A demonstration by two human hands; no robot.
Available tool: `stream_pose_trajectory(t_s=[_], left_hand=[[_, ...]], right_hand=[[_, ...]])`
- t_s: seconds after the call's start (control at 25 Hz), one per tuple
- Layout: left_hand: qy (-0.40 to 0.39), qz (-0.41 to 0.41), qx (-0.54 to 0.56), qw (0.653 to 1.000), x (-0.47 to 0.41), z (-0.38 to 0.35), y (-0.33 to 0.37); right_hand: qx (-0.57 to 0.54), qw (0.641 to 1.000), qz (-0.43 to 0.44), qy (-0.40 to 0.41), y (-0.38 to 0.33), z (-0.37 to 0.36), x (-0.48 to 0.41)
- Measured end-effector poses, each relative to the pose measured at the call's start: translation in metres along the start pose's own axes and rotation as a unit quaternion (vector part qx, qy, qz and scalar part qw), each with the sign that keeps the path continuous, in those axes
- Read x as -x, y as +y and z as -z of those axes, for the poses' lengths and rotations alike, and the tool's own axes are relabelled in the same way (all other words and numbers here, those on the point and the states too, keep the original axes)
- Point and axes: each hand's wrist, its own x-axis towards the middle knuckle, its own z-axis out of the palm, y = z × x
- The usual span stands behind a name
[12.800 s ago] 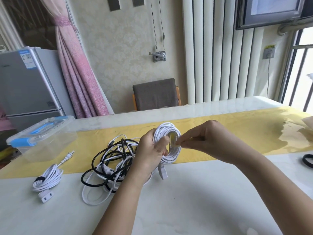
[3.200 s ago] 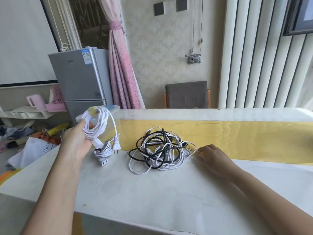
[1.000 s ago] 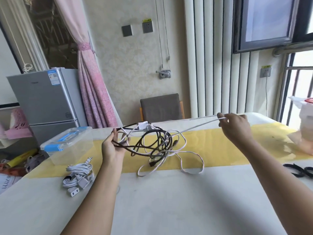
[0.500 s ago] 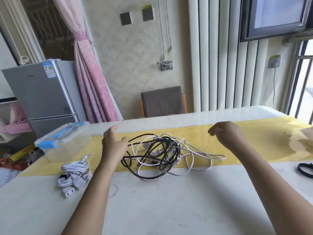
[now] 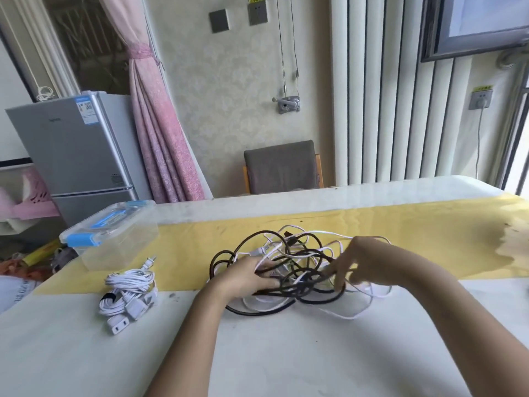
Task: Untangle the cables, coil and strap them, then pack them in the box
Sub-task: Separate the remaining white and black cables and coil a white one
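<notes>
Far left, the clear box [image 5: 108,239] w/ blue latches sits lid-on at the left end of the table [image 5: 257,353]. Just in front of it lie the finished white coils [image 5: 128,290], a black strap showing on one, plugs poking toward the near edge. Middle: the tangle [image 5: 289,270] is back down on the table, straddling the near edge of the yellow runner [image 5: 429,230]. 1 s ago it was held up w/ a white strand drawn out to the right, and half a sec ago both hands hung just above it. Now both are in it. The left hand [image 5: 246,277] lies on its left side, fingers fairly straight among the strands, not clearly closed on any. The right hand [image 5: 369,259] reaches down into its right side, fingers spread; it's blurred, so can't tell if it pinches a cord. Prob. that pull didn't free the strand and a better start is being hunted, so still at untangling. The tangle: a thick dark cord in big open loops, thin white cords threaded thru, a white plug near the top, loose white loops trailing right.
</notes>
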Motion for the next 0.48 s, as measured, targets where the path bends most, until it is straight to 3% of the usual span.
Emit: stream_pose_trajectory(t_s=[0.08, 0.16, 0.28, 0.36, 0.4, 0.48], left_hand=[[-0.050, -0.046, -0.081, 0.994, 0.010, -0.002, 0.006], [-0.044, -0.081, -0.144, 0.985, 0.013, -0.007, 0.013], [-0.060, -0.074, -0.192, 0.977, 0.017, -0.014, 0.023], [-0.079, -0.066, -0.238, 0.966, 0.021, -0.017, 0.029], [-0.085, -0.072, -0.242, 0.964, 0.024, -0.016, 0.032], [-0.089, -0.079, -0.217, 0.969, 0.029, -0.011, 0.035]], right_hand=[[0.010, 0.996, -0.042, -0.080, 0.005, 0.007, 0.009], [-0.021, 0.995, -0.081, -0.049, 0.004, 0.013, 0.013], [-0.083, 0.964, -0.129, 0.219, 0.000, 0.012, 0.002], [-0.090, 0.938, -0.089, 0.322, -0.006, -0.003, -0.009], [-0.080, 0.948, -0.061, 0.303, -0.009, -0.013, -0.015], [-0.030, 0.981, -0.028, 0.190, -0.014, -0.035, -0.024]])
